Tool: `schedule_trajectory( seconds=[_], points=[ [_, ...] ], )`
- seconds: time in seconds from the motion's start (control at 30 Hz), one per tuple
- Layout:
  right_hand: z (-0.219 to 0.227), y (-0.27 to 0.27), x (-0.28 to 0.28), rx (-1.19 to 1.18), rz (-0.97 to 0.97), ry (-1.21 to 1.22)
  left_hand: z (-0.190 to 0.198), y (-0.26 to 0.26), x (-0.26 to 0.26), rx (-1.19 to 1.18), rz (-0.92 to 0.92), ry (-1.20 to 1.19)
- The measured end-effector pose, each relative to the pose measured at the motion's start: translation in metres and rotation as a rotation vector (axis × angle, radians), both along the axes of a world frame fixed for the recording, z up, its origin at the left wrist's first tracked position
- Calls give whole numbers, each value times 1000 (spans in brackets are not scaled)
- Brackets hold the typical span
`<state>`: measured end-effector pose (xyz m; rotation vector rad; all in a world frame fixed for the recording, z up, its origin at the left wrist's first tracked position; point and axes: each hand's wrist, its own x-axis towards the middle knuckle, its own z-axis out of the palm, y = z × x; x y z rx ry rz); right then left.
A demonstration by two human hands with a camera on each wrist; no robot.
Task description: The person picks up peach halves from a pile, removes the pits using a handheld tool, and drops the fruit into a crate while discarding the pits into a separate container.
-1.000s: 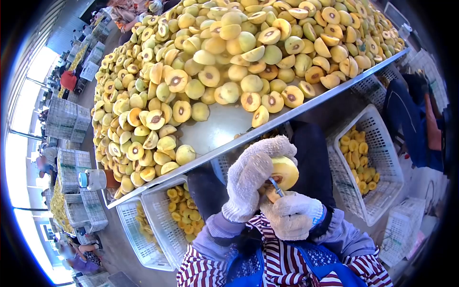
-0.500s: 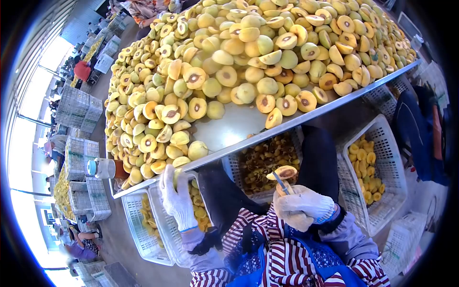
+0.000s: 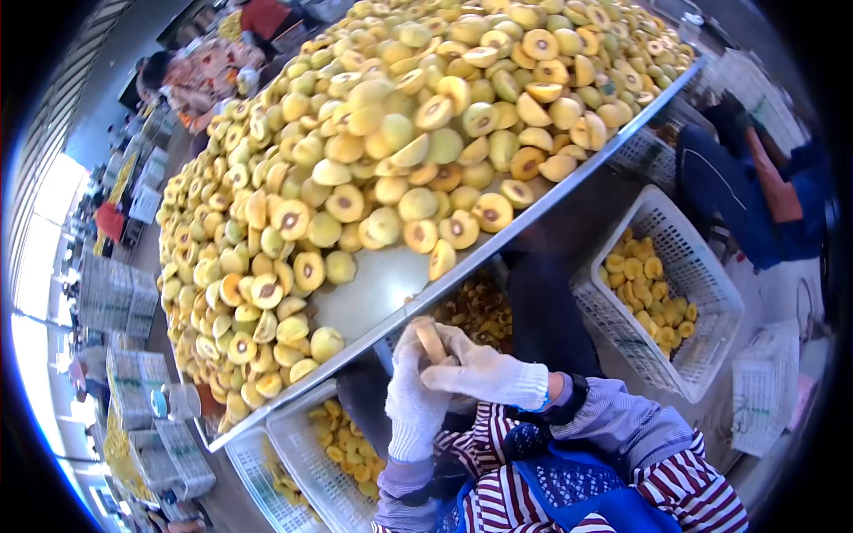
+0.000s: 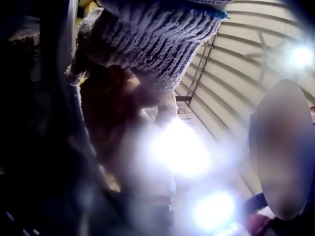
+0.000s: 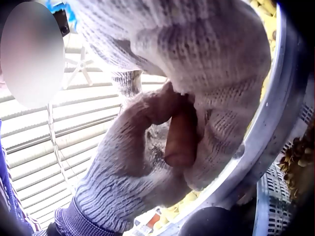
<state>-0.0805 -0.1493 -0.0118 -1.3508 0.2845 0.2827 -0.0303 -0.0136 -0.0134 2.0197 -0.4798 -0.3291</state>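
Observation:
Both hands wear white knitted gloves and meet just in front of the metal table's edge. My right hand (image 3: pixel 489 371) grips a wooden-handled knife; only its pale handle (image 3: pixel 430 341) shows, and the blade is hidden among the fingers. In the right wrist view the handle's rounded end (image 5: pixel 180 158) pokes out between the two gloves. My left hand (image 3: pixel 413 377) cups close against the right one, its thumb alongside the handle. I cannot tell whether it holds something. Halved yellow peaches (image 3: pixel 338 266), many with brown pits, heap on the table (image 3: pixel 373 289) beyond the hands.
Below the table edge, a crate of brown scraps (image 3: pixel 480 311) sits between the knees. White crates (image 3: pixel 298 435) with peach pieces stand at the left, another crate (image 3: pixel 702 293) at the right. A jar (image 3: pixel 182 401) stands at the table's left corner. Another person (image 3: pixel 755 195) sits at the right.
A second ago the left hand held a peach half against the knife; then it reached out left over the crates, apart from the right hand. Now both hands are together again and no peach shows between them.

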Motion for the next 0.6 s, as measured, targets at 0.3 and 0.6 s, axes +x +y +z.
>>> schedule_trajectory(
  seconds=[0.3,0.6],
  points=[
    [1,-113,-15,226,-265,-15,-37,-50,78,-27,265,123],
    [-141,-267,6,-9,-582,228,-66,-63,110,501,240,-96]
  ],
)
